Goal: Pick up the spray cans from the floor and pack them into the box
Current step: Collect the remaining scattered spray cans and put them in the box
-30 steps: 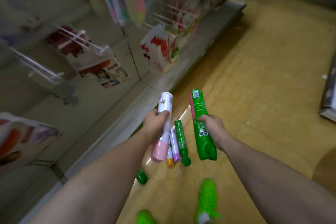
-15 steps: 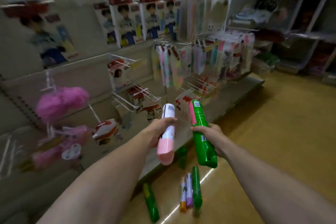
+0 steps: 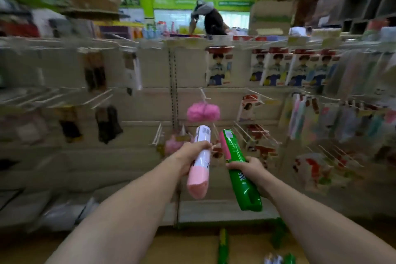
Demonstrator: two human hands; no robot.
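My left hand (image 3: 191,159) grips a white spray can with a pink cap (image 3: 200,163), cap pointing down toward me. My right hand (image 3: 249,169) grips a green spray can (image 3: 240,169) with a pink stripe, also held cap down. Both cans are raised at chest height in front of a store shelf. Several more cans lie on the floor below: a green one (image 3: 222,244), another green one (image 3: 278,233), and a few at the bottom edge (image 3: 278,259). No box is in view.
A beige display rack (image 3: 150,156) with metal hooks, hanging packets and a pink bath sponge (image 3: 203,111) stands straight ahead. Another person (image 3: 211,20) leans over behind the rack. Wooden floor (image 3: 188,246) runs along the rack's base.
The view has swung up and left from the floor to the rack. Both hands still hold their cans and have risen with them; the floor cans have dropped to the bottom edge.
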